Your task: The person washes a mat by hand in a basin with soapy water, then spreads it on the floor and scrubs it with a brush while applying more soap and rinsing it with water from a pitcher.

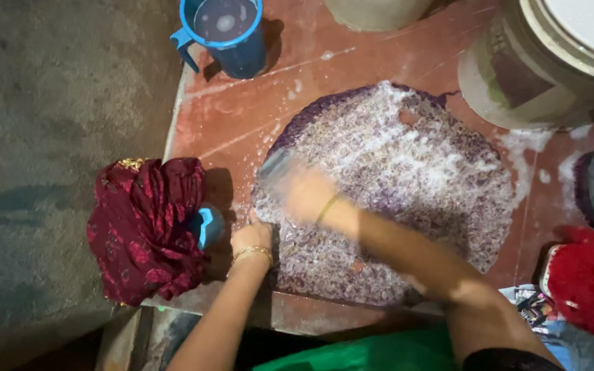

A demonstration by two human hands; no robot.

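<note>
A purple patterned cloth (407,185), wet and covered in white soap foam, lies spread on a reddish stone slab (235,124). My right hand (304,192) is blurred with motion over the cloth's left part and is closed on a grey scrubbing brush (276,166). My left hand (250,237) presses down on the cloth's left edge, fingers bent on the fabric. Both wrists wear thin gold bangles.
A dark red bundled garment (146,227) with a small blue object (207,225) beside it sits at the slab's left edge. A blue jug of water (225,31) stands at the top. A large pale bucket (551,62) is top right, a red cloth (589,282) at right.
</note>
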